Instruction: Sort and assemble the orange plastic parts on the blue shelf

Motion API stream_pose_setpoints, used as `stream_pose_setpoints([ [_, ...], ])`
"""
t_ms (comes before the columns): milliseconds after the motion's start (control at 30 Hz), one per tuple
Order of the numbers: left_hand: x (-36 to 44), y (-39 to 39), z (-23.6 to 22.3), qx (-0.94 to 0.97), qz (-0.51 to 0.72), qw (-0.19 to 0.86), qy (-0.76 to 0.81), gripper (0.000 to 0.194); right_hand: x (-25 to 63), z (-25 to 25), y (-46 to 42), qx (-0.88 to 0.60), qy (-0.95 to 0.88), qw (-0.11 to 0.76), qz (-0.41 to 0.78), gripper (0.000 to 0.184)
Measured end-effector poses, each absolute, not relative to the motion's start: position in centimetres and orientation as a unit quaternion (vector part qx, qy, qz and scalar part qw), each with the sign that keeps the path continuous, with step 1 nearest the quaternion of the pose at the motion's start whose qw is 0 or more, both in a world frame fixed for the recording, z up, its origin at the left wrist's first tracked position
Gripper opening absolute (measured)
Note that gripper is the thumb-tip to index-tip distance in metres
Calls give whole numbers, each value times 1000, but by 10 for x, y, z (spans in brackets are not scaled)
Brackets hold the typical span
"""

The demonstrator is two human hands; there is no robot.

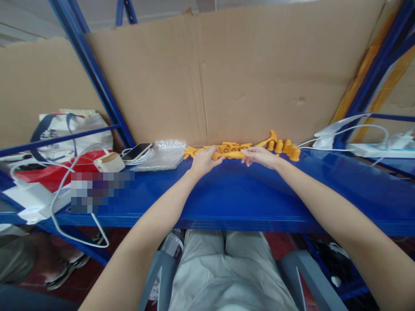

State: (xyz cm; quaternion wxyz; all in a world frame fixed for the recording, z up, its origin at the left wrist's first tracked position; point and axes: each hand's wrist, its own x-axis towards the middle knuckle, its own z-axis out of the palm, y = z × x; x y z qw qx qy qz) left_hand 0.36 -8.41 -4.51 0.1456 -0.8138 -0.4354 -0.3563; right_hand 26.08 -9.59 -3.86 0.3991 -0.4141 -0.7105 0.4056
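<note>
A long orange-yellow plastic piece (234,154) lies between my two hands at the back of the blue shelf. My left hand (204,159) is closed on its left end, thumb and fingers bent around it. At the other end, my right hand (260,156) pinches the piece with thumb and fingertips. More yellow plastic pieces (228,144) are lined up just behind, partly hidden by my hands. A yellow hammer-shaped piece (271,137) leans beyond my right hand, and several rounded yellow pieces (288,149) stand to its right.
A cardboard wall (259,73) rises behind the blue shelf (240,190). Leftward are a bubble-wrap pouch (162,156), a phone (138,151), white cables, chargers and a cloth bag (78,129). A power strip (369,150) lies at right. Another person's legs show at lower left.
</note>
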Motion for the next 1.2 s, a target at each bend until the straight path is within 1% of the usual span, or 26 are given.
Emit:
stream_pose_setpoints([
  [300,7,-90,-44,-807,-344,150,-456,30,251,-34,-103,-443,-671,392,447,55],
  [567,9,-91,-45,-807,-332,162,-460,30,248,-37,-100,-471,-620,390,492,48],
  [900,11,-92,-41,-810,-315,133,-477,31,247,-32,-103,-484,-554,383,560,48],
  [967,11,-90,-41,-808,-313,123,-484,31,248,-33,-102,-470,-552,390,568,43],
  [1067,7,-86,-43,-818,-315,101,-471,33,249,-33,-101,-456,-556,411,560,24],
  [1133,2,-80,-45,-833,-318,78,-446,39,250,-32,-100,-457,-549,433,550,15],
  [1200,-7,-71,-48,-843,-320,45,-430,50,252,-30,-99,-463,-532,459,540,13],
])
